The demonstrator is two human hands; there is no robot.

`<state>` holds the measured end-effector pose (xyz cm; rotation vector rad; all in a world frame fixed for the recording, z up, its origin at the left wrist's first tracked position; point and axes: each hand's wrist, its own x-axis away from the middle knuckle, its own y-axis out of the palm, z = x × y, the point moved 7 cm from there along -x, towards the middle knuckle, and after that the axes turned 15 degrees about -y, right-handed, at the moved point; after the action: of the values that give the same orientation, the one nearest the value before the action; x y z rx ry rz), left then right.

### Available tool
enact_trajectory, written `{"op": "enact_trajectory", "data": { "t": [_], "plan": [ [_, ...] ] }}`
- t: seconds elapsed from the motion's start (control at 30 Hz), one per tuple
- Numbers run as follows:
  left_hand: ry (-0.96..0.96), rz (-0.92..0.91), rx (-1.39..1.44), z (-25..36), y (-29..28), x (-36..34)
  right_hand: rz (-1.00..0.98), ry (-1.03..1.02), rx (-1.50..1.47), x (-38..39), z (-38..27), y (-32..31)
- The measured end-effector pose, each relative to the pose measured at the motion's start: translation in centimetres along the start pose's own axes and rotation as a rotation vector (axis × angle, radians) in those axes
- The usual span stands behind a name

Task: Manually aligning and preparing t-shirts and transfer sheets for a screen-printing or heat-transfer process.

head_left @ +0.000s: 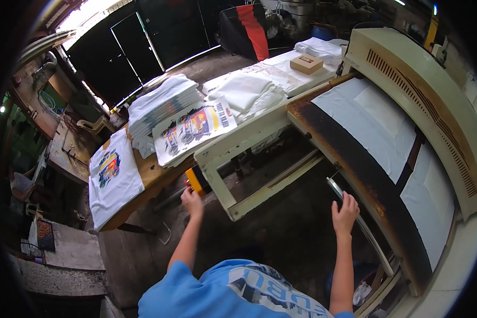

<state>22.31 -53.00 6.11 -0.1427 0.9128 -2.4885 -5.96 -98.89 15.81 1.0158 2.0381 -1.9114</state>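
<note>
My left hand point(192, 202) is at the end of a yellow and black control box point(197, 181) fixed near the corner of a cream metal frame point(233, 204). Its bent fingers are against the box by a red button, partly hidden. My right hand point(345, 214) is beside a long metal bar point(363, 228) along the near edge of a large heat press point(418, 90). Its thumb is apart from the fingers, with nothing held. White fabric pieces point(368, 124) lie flat on the press's dark, scorched bed point(350, 169).
Left of the frame, a wooden table point(152, 177) bears a printed white shirt point(114, 172), a tall shirt stack point(164, 106) and printed sheets point(193, 130). Folded white cloth point(246, 90) and a small cardboard box point(306, 64) lie farther back. Concrete ledges point(71, 246) are at the lower left.
</note>
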Motion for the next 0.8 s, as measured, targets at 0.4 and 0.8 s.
{"op": "enact_trajectory", "data": {
  "t": [0.4, 0.8],
  "plan": [
    [-0.421, 0.104, 0.103, -4.0, 2.4, -2.6, -0.215, 0.181, 0.232, -8.3, 12.9, 6.2],
    [-0.480, 0.250, -0.095, -2.5, 2.8, -1.2, -0.151, 0.199, 0.367, -16.6, 24.0, 7.7]
  ]
}}
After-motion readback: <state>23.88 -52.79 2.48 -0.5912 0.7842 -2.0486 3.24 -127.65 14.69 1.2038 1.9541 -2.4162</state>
